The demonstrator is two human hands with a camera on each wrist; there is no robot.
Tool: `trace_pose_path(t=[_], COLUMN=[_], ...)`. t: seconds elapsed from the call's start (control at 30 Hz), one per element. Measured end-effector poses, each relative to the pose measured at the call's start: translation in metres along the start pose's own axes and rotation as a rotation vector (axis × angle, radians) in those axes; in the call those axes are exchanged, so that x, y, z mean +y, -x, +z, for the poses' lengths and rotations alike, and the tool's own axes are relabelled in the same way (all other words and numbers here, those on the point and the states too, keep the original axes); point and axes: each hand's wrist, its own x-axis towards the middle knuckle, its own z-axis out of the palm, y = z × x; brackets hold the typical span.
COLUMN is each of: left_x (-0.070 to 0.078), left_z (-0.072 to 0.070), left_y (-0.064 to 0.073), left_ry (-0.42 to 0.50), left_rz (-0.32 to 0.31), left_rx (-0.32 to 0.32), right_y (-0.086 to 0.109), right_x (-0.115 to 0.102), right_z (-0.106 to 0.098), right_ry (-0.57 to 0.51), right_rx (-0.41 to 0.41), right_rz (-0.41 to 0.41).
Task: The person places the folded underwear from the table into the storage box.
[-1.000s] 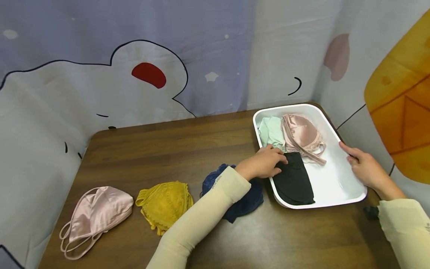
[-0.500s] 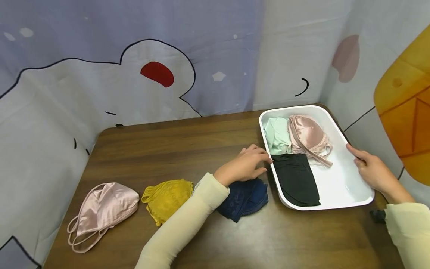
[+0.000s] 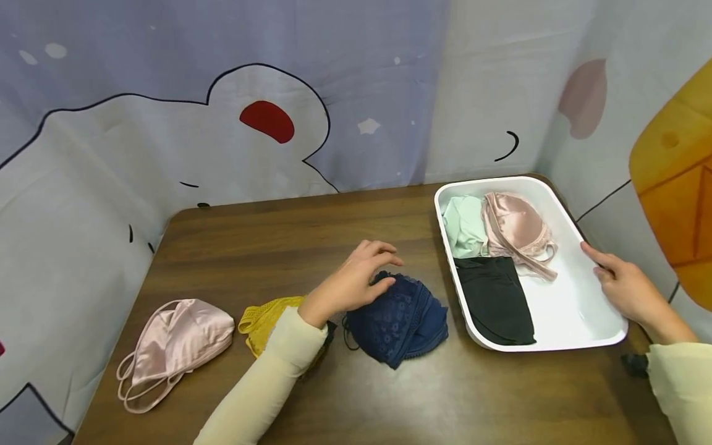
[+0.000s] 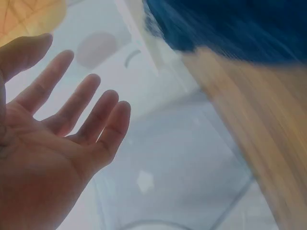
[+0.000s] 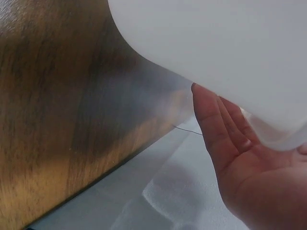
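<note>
My left hand [image 3: 356, 278], fingers spread and loosely bent, hovers at the upper left of a folded navy lace bra [image 3: 397, 321]. Nothing is in its palm in the left wrist view, where the bra's blue fabric [image 4: 230, 28] is blurred. My right hand [image 3: 625, 290] holds the right rim of a white plastic tray [image 3: 578, 309]; the right wrist view has its fingers against the tray's underside [image 5: 216, 43]. Inside the tray lie a folded mint-green garment [image 3: 465, 227], a pink satin bra [image 3: 514, 222] and a folded black garment [image 3: 495, 303].
A mustard lace bra [image 3: 261, 321], partly hidden by my left forearm, lies on the wooden table [image 3: 289, 247]. Further left is a pale pink satin bra [image 3: 186, 340] with loose straps. A printed curtain [image 3: 378, 93] borders the table at the back and sides.
My left hand has drawn back leftward from the black garment in the tray to over the navy bra. My right hand stays at the tray's rim. The view has shifted slightly left.
</note>
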Motion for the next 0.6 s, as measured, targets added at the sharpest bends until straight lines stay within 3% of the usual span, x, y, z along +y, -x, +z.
trace_pose_path(t=[0.33,0.6], left_x=[-0.039,-0.056], left_z=[-0.027,-0.051], left_y=[0.070,0.127], left_ry=[0.021,-0.005], left_rz=[-0.180,-0.273], left_rx=[0.093,0.194], right_y=[0.000,-0.001], right_x=[0.000,0.000], right_z=[0.003,0.006], right_ry=[0.040,0.058], right_rx=[0.006,0.025], right_rz=[0.043,0.020])
